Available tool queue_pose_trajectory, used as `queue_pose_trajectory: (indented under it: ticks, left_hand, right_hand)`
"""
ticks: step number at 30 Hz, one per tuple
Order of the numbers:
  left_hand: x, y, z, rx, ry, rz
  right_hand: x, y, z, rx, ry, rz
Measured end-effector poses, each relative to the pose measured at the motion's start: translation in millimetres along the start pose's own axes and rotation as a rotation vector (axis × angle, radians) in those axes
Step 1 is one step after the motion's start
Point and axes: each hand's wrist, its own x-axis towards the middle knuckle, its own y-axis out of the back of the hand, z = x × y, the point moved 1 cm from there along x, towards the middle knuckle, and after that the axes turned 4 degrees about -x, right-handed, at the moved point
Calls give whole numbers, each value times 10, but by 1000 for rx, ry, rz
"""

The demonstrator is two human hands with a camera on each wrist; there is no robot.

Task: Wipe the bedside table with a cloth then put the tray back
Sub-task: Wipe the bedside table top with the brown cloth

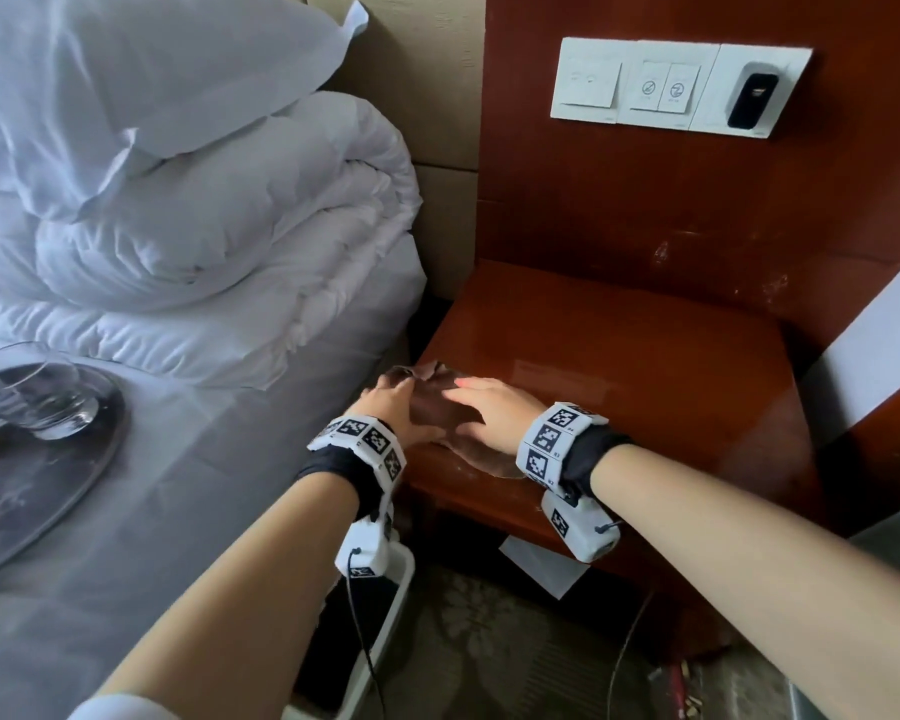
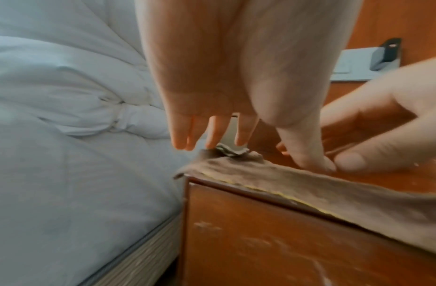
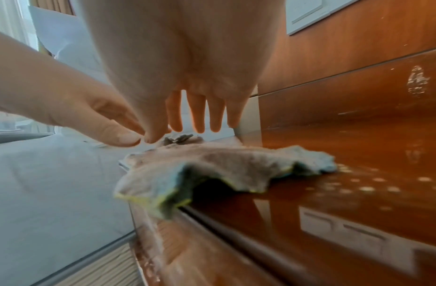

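A brown cloth point(image 1: 435, 407) with a yellow-stitched edge lies on the front left corner of the glossy wooden bedside table point(image 1: 645, 376) and hangs slightly over its edge. Both hands lie on it with straight fingers. My left hand point(image 1: 391, 394) rests on its left part, at the corner by the bed. My right hand point(image 1: 481, 407) presses beside it. In the left wrist view the left hand point(image 2: 263, 154) touches the cloth point(image 2: 334, 193) with its thumb tip, next to the right thumb point(image 2: 359, 160). The round metal tray point(image 1: 100, 454) with a glass point(image 1: 48, 392) sits on the bed, far left.
A folded white duvet point(image 1: 204, 226) and a pillow fill the bed's head end. A white switch panel point(image 1: 681, 85) is on the wooden wall behind the table. On the floor below stand a white bin point(image 1: 391, 605) and a sheet of paper point(image 1: 541, 563).
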Motion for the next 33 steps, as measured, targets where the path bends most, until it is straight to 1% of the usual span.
queue_pose_trajectory:
  ticks: [3, 7, 9, 13, 16, 20, 24, 30, 33]
  left_hand:
    - [-17, 84, -325, 2, 53, -35]
    - [-82, 85, -644, -40, 137, -17]
    - [-105, 64, -766, -54, 150, -7]
    - [-126, 39, -915, -55, 153, -20]
    - [-93, 38, -944, -53, 146, -34]
    - [-26, 71, -875, -42, 110, -105]
    - [49, 97, -711, -56, 42, -89]
    - [139, 9, -234, -48, -45, -73]
    - [165, -75, 45, -14, -94, -96]
  right_hand:
    - [141, -89, -175, 0, 23, -1]
    - [329, -186, -338, -13, 8, -31]
    - [412, -205, -377, -63, -21, -55]
    - [492, -304, -401, -174, -59, -159]
    - [458, -354, -390, -224, -68, -174]
    - [371, -305, -294, -243, -73, -215]
    - [137, -300, -134, -255, -97, -231]
    - [-317, -266, 212, -190, -210, -216]
    - [-553, -261, 403, -170, -277, -209]
